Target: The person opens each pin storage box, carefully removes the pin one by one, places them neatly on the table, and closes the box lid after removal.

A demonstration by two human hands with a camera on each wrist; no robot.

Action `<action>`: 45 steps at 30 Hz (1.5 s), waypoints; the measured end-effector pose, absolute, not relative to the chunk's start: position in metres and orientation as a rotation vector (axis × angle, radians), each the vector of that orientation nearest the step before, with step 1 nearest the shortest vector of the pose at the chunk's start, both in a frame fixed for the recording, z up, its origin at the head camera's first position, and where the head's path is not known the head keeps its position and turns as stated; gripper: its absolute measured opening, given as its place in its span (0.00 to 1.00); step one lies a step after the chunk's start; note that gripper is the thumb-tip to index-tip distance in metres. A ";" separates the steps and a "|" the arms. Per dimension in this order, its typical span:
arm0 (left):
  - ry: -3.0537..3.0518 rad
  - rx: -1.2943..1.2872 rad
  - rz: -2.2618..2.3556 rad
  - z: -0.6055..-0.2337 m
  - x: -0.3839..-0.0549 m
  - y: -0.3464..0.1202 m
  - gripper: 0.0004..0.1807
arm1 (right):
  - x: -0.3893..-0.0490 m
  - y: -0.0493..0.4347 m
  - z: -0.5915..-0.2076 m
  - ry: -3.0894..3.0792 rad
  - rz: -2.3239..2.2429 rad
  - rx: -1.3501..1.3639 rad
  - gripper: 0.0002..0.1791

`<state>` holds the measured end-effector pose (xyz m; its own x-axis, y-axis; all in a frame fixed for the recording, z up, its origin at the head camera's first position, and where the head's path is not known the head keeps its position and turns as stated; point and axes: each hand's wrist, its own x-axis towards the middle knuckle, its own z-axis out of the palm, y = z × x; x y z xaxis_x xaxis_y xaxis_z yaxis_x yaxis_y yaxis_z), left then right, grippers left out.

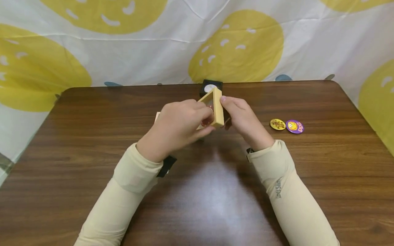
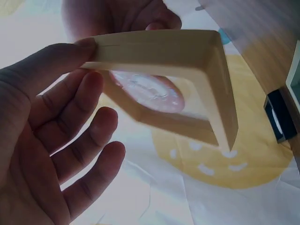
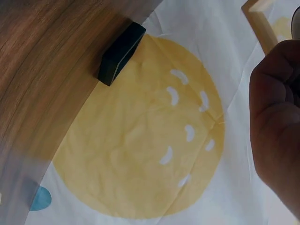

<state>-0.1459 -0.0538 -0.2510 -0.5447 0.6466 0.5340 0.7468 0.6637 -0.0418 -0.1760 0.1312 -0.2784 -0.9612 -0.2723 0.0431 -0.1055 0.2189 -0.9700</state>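
A pale yellow box-like frame (image 1: 219, 107) is held up above the table between both hands. Inside its opening, the left wrist view shows a round pinkish badge (image 2: 150, 93). My left hand (image 1: 181, 126) pinches one side of the frame between thumb and index finger, the other fingers loosely bent. My right hand (image 1: 246, 121) grips the opposite side, its thumb on the outer edge; its other fingers are mostly hidden. In the right wrist view only a corner of the frame (image 3: 262, 23) shows beside that hand.
A black frame (image 1: 204, 83) with a white round piece stands at the table's back edge. A yellow badge (image 1: 277, 124) and a purple badge (image 1: 294, 126) lie to the right. Behind my left hand a cream-coloured edge (image 1: 157, 115) shows. A patterned cloth (image 1: 172, 54) hangs behind the table.
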 end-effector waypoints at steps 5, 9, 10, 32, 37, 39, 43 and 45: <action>-2.424 -1.100 -0.281 -0.252 -0.146 -0.051 0.08 | -0.176 0.131 -0.278 2.284 -1.891 -0.383 0.20; -2.499 -1.070 -0.287 -0.252 -0.145 -0.051 0.10 | -0.175 0.131 -0.277 2.258 -1.895 -0.377 0.19; -2.516 -1.059 -0.293 -0.252 -0.146 -0.051 0.11 | -0.175 0.131 -0.277 2.254 -1.894 -0.376 0.19; -2.767 -0.925 -0.627 -0.257 -0.160 -0.053 0.60 | -0.171 0.127 -0.272 2.182 -1.854 -0.340 0.22; -2.870 -0.891 -0.631 -0.258 -0.160 -0.051 0.61 | -0.170 0.127 -0.271 2.161 -1.851 -0.344 0.19; -2.878 -0.873 -0.630 -0.258 -0.160 -0.051 0.60 | -0.170 0.126 -0.270 2.149 -1.862 -0.345 0.16; -2.873 -0.857 -0.645 -0.257 -0.160 -0.051 0.59 | -0.170 0.127 -0.269 2.144 -1.864 -0.350 0.10; -2.869 -0.859 -0.639 -0.257 -0.161 -0.051 0.60 | -0.170 0.127 -0.269 2.156 -1.852 -0.342 0.09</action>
<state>-0.1606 -0.0507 -0.2567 -0.8396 0.5085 0.1913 0.5416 0.7559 0.3678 -0.1700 0.1267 -0.2693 -0.9334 -0.3545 -0.0559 0.0018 0.1512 -0.9885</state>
